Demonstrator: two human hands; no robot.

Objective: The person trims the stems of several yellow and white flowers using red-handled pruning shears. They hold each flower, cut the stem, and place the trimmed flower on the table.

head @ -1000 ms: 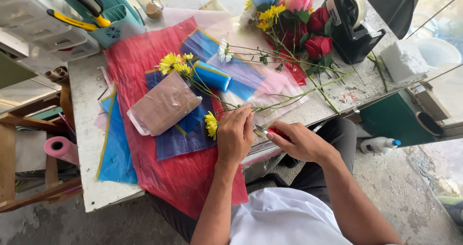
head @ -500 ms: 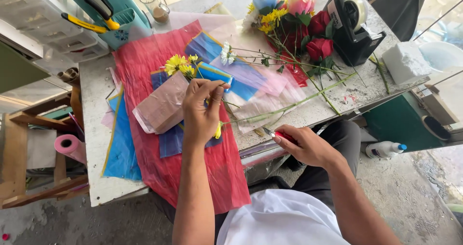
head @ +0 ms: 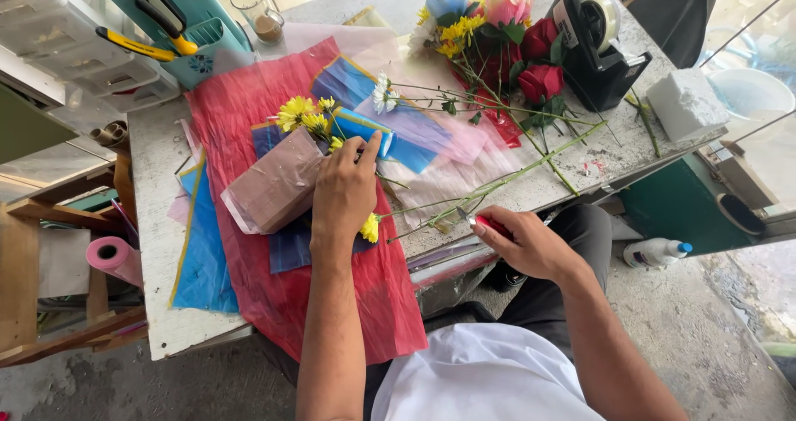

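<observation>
Flowers could snap here. Left hand pinches small yellow daisy flowers on the big red crinkly wrapping paper (thin stems). Right hand, off the paper's right, grips red-handled cutters; blades might nick fingers.

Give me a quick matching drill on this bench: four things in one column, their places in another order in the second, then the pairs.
Things:
1. tape dispenser
2. pink paper roll
3. white glue bottle
4. glass jar

Places:
A. on the floor, right of the table
B. far right of the table, beside the red roses
C. on the wooden shelf left of the table
D. far edge of the table, next to the teal tool caddy

Pairs: 1-B, 2-C, 3-A, 4-D
</observation>
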